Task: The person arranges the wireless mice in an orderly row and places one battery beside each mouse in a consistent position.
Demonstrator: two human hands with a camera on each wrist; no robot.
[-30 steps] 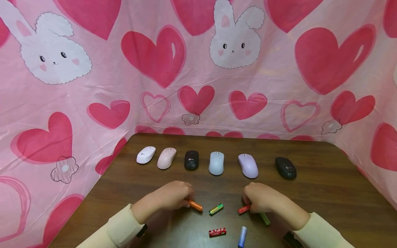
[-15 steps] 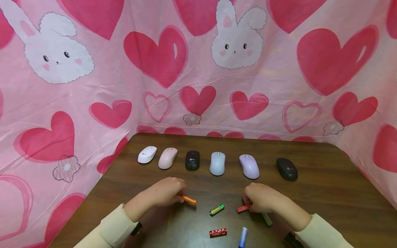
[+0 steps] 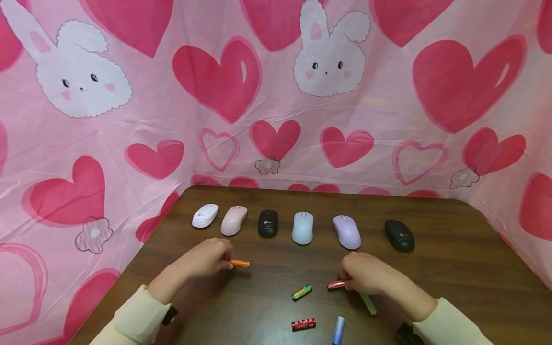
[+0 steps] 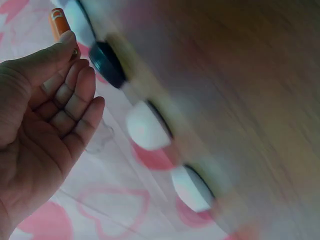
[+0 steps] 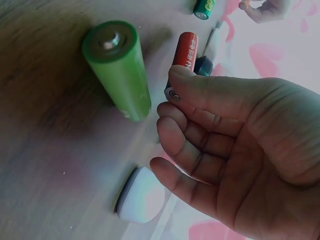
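My left hand (image 3: 207,258) pinches an orange battery (image 3: 239,263) between thumb and fingers, over the left half of the table; the left wrist view shows the battery (image 4: 59,22) at the thumb tip. In my right hand (image 3: 366,274) a red battery (image 3: 336,285) is pinched by one end, as the right wrist view also shows (image 5: 185,50). Beside that hand lies a light green battery (image 3: 368,304), partly hidden by it in the head view. Between the hands lies a green-and-yellow battery (image 3: 302,292). Nearer the front are a red patterned battery (image 3: 304,324) and a blue battery (image 3: 338,330).
Several computer mice stand in a row toward the back: white (image 3: 205,215), pink (image 3: 234,220), black (image 3: 268,223), pale blue (image 3: 303,228), lilac (image 3: 347,232) and another black one (image 3: 399,235). A pink heart-print cloth (image 3: 276,105) hangs behind the brown table (image 3: 457,258).
My left hand has carried the orange battery left and toward the back, away from the green-and-yellow one. The right hand, with the red battery, has barely shifted.
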